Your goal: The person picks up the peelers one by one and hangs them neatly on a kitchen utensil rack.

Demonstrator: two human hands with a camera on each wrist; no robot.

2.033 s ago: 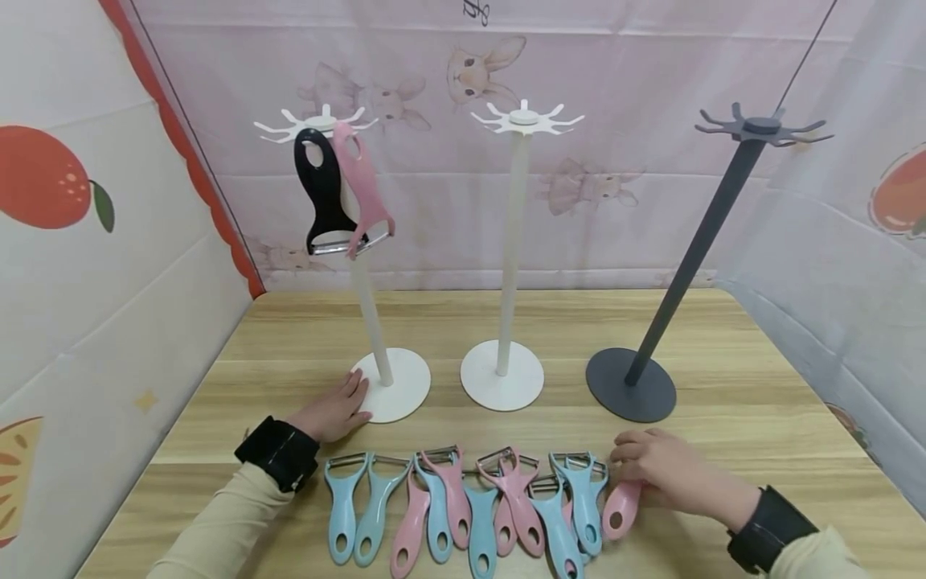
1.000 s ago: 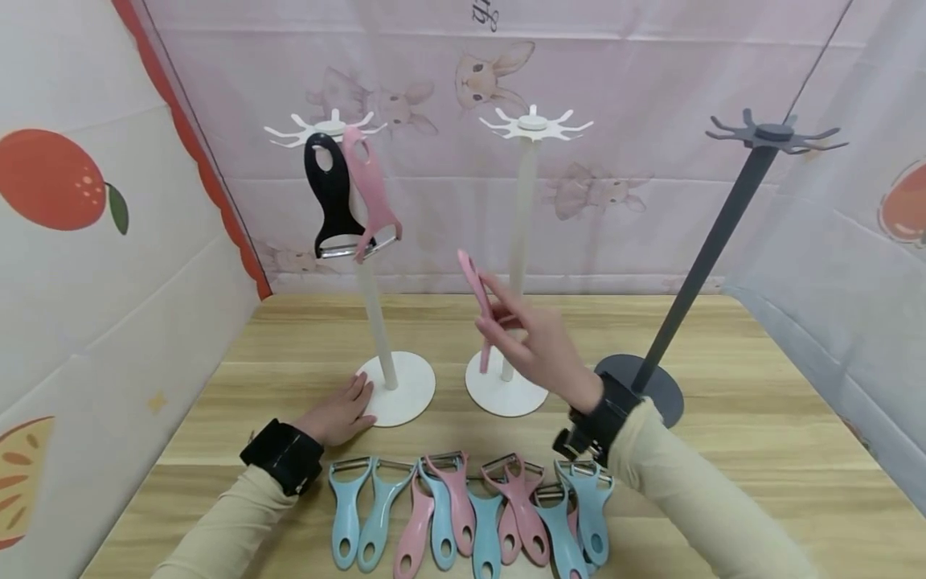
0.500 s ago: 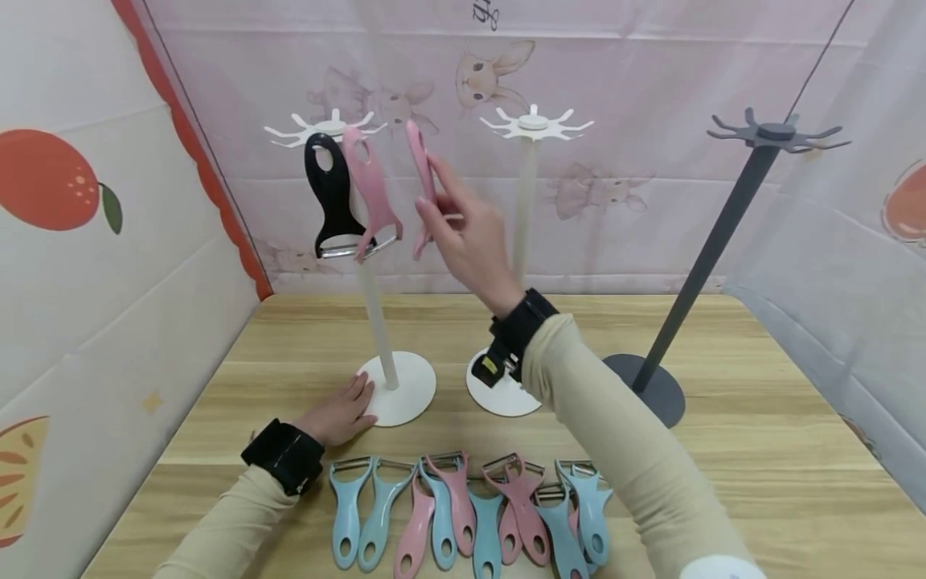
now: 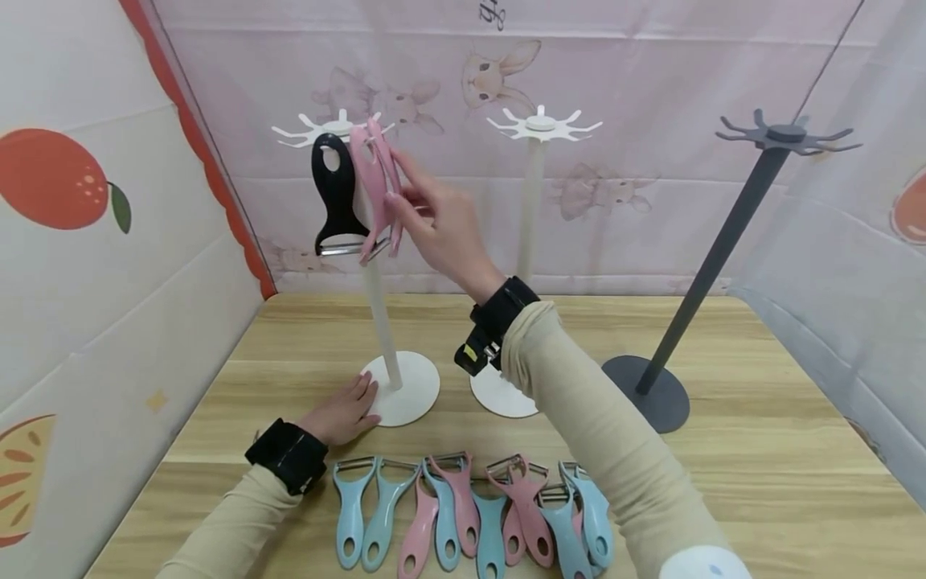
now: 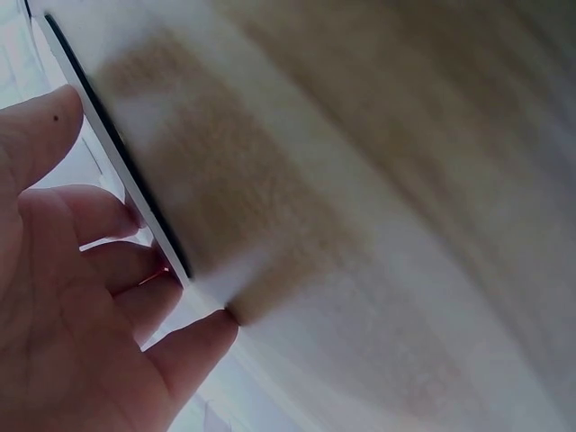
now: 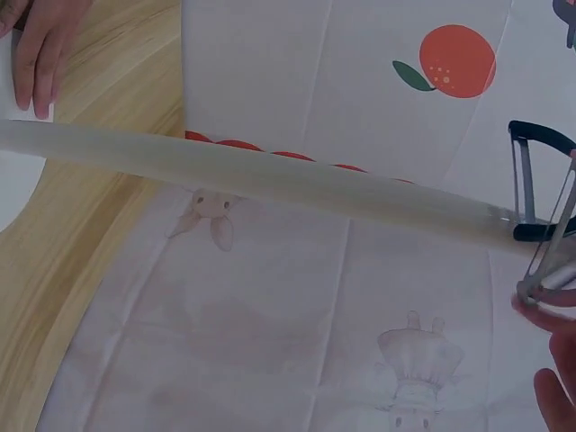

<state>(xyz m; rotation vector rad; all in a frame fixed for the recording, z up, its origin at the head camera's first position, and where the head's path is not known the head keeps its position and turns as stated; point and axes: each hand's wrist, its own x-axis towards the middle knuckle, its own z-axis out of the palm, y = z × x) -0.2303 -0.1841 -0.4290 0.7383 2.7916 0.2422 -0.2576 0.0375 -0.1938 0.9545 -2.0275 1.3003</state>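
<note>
My right hand (image 4: 448, 233) pinches a pink peeler (image 4: 391, 173) by its handle, up at the hooks of the left white stand (image 4: 381, 322). Right beside it, overlapping in the head view, a second pink peeler (image 4: 367, 177) hangs from that stand. A black peeler (image 4: 336, 189) hangs to its left. My left hand (image 4: 340, 414) rests with extended fingers on the stand's round white base (image 4: 419, 394); the left wrist view shows the fingers at the base's rim. In the right wrist view, the black peeler's frame (image 6: 533, 232) appears at the right edge.
A row of blue and pink peelers (image 4: 490, 527) lies overlapping along the table's (image 4: 239, 402) front. A second white stand (image 4: 541, 125) with bare hooks stands in the middle, its lower part behind my right arm. A dark grey stand (image 4: 723, 233) leans to the right.
My right hand took a pink peeler from the row's right end, lifted it and carried it up and left to the left stand's hooks. My left hand stayed on the base.
</note>
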